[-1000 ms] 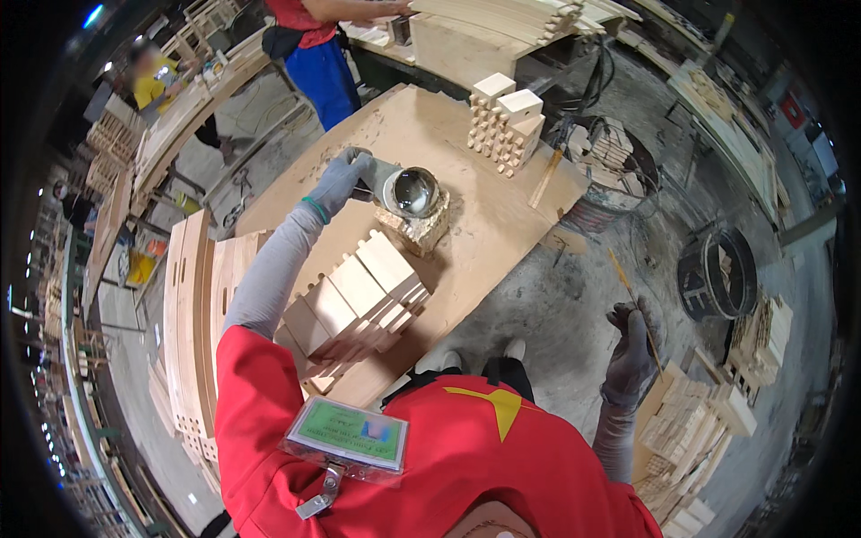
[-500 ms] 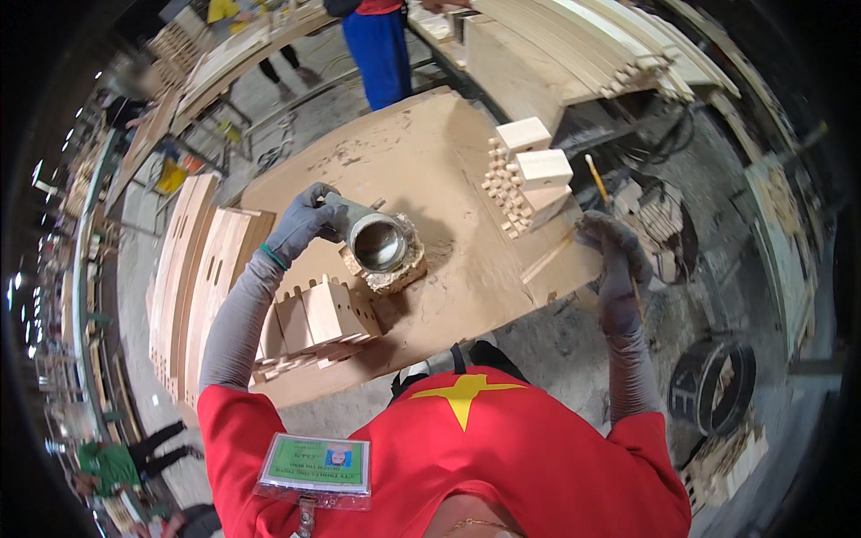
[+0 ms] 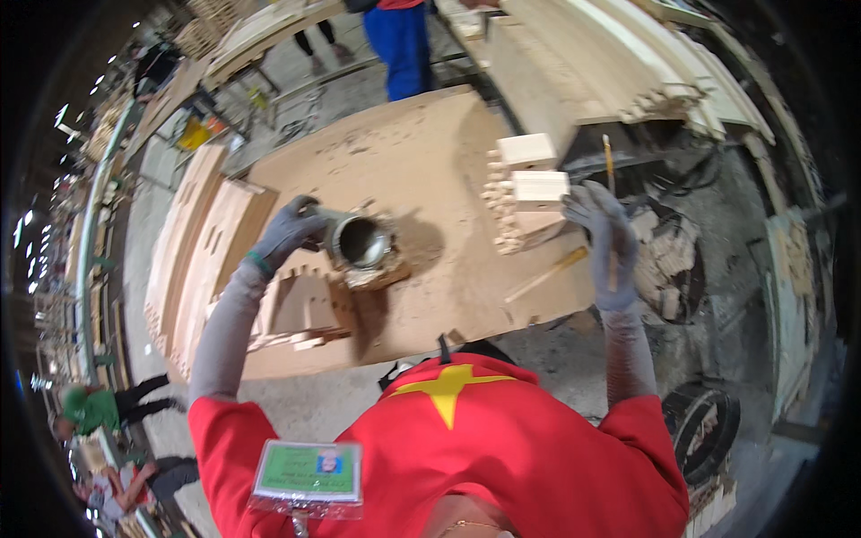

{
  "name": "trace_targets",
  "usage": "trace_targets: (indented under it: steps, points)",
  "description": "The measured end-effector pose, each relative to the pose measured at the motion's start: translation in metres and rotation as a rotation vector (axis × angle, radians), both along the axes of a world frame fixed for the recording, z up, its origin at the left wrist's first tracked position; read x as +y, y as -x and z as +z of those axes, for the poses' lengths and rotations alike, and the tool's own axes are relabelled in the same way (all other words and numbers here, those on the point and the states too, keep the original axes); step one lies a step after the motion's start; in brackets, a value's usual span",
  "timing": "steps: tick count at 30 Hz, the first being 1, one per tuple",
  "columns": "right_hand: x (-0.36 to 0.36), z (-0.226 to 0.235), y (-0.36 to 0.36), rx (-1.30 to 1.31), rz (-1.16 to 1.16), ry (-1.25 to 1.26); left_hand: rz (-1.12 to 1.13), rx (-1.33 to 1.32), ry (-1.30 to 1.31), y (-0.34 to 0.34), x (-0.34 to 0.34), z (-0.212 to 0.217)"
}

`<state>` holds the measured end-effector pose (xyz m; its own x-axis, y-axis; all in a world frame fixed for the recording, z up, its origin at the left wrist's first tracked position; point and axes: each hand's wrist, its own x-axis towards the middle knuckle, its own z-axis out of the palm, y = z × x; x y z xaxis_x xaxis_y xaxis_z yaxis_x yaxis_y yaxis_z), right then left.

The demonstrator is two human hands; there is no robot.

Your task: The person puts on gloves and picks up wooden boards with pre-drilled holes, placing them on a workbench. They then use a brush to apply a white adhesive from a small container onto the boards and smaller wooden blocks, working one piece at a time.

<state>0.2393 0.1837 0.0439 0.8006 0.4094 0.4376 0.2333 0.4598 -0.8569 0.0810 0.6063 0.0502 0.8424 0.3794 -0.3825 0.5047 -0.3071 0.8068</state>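
My gloved left hand [image 3: 289, 231] is closed around a grey cylindrical container [image 3: 360, 242], which is tilted so its round mouth and dark inside face me. Beneath it is a rough, crusted block [image 3: 381, 274] on the cardboard-covered table. My gloved right hand [image 3: 605, 229] holds a thin yellow stick [image 3: 609, 163] that runs up past the fingers and down along the palm. Its fingertips are beside a stack of pale wooden blocks [image 3: 541, 187]; whether they touch cannot be made out. Another thin stick [image 3: 547, 273] lies on the table near that hand.
Drilled wooden pieces [image 3: 309, 300] stand below my left hand, with long slotted boards [image 3: 193, 242] farther left. Dowels [image 3: 498, 202] lie beside the stacked blocks. Long planks [image 3: 610, 54] fill a bench at the far right. A person in blue trousers [image 3: 402, 54] stands beyond the table.
My right hand has moved inward and away from me, up to the stacked blocks, still with the stick. The container's mouth has shifted slightly left. The whole view has turned a little.
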Motion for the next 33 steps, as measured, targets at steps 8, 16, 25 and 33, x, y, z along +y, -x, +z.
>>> trace_targets:
  steps: [8,16,25,33]
  points:
    - [0.018,0.012,-0.057,-1.053,-0.13,1.199,-0.05,-0.335,-0.559,0.011,-0.064,0.065]
    - [0.051,0.034,-0.03,-0.889,-0.036,1.327,-0.08,-0.406,0.17,0.042,-0.166,0.037]
    - [0.118,0.021,0.04,0.027,0.808,0.3,-0.003,-0.825,1.709,0.027,-0.198,-0.048]
    - [0.139,0.004,0.037,0.073,0.512,0.154,0.267,-0.844,1.565,0.103,-0.182,-0.023]
